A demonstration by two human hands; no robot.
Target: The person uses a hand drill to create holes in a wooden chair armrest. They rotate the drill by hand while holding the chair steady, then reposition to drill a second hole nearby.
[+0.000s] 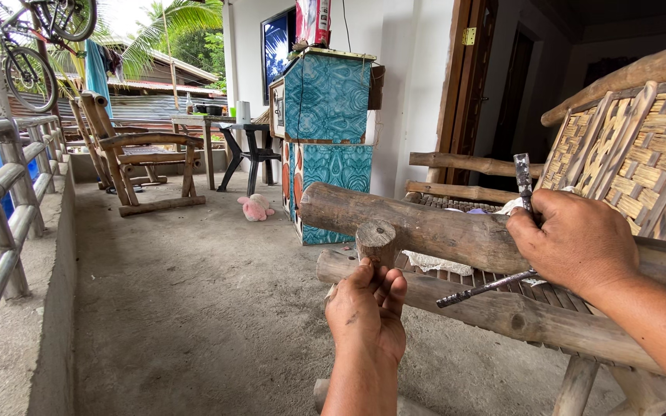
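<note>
My left hand (366,312) is curled shut around the short wooden post (377,243) under the log armrest (425,231) of a bamboo chair (641,154). My right hand (576,240) rests on that armrest, its grip closed on a thin metal tool (523,179) whose ends stick out above and below the fist. Behind lie a concrete porch floor (194,293) and a teal cabinet (327,100).

Soft overcast daylight from open left side; blown-out sky, faint shadows, sharp focus, wide-angle bending at edges.
</note>
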